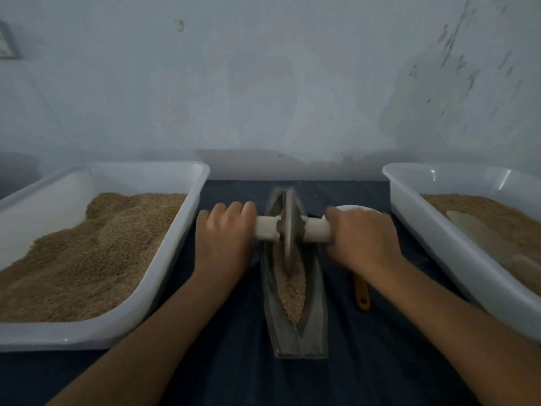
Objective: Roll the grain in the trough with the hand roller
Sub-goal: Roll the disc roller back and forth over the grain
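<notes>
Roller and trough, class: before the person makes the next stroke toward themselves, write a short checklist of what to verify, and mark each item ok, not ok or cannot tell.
1. Both handles held: left hand and right hand each curl round a white handle of the roller. Ok.
2. Wheel seated in the trough groove: it stands upright along the middle. Ok.
3. Grain ahead of the stroke: a heap lies in the near half. Ok.
4. Trough steady on the cloth: nothing visibly clamps it. Cannot tell.
5. Room at the sides: the left tub and right tub stand apart from the hands. Ok.
6. Spoon beside the trough lies under the right forearm, outside the groove. Ok.
</notes>
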The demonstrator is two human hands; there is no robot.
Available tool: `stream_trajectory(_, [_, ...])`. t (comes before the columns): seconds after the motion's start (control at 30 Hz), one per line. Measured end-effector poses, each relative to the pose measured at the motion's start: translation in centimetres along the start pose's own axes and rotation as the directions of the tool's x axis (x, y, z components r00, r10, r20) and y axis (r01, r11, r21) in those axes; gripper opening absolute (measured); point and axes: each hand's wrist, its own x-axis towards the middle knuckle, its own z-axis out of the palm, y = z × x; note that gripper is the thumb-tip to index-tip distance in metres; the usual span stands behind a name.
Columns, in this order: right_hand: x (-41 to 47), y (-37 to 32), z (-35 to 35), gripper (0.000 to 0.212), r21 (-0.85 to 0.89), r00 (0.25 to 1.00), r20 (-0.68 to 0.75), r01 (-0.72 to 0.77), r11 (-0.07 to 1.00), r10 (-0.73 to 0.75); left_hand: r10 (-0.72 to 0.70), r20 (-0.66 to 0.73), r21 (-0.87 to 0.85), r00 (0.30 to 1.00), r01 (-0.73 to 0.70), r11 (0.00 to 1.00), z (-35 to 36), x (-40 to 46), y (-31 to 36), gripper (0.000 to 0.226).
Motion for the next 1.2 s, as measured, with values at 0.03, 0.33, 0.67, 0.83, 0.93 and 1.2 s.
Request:
stream_trajectory(0.03, [1.9, 0.3, 0.2, 0.024, 0.014, 0.998, 0.070, -0.007, 1.000, 0.006, -0.041, 0.026, 0.002, 0.999, 0.041, 0.999, 0.5, 1.3, 0.0, 0.015])
stream_trajectory(0.33, [4.5, 1.0, 0.8, 0.019, 0.095, 0.963, 0.265, -0.077, 0.993, 0.049, -0.078, 0.136, 0.054, 0.988, 0.072, 0.996, -0.2, 3.6, 0.8, 0.023])
stream_trajectory(0.67, [-1.4, 0.0, 0.4, 0.024, 0.017, 0.984, -0.160, 0.083, 0.996, -0.079, 0.049, 0.045, 0.045, 0.998, -0.051, 0.998, -2.1, -3.2, -0.2, 0.018])
stream_trajectory(0.83, [5.3, 1.5, 1.4, 0.021, 0.094, 0.973, 0.229, -0.003, 0.996, -0.019, -0.073, 0.173, 0.090, 0.982, 0.058, 0.994, 0.3, 4.2, 0.1, 0.018])
stream_trajectory(0.93, [7.9, 2.1, 1.3, 0.022, 0.213, 0.905, 0.425, -0.070, 0.975, -0.028, -0.079, 0.219, 0.086, 0.972, 0.061, 0.994, 1.1, 6.8, -0.1, 0.008])
stream_trajectory(1.2, [-1.1, -0.2, 0.9, 0.035, 0.022, 0.951, -0.284, 0.135, 0.991, -0.123, 0.031, 0.045, -0.017, 0.999, -0.031, 0.999, -1.2, -2.5, -0.7, 0.030])
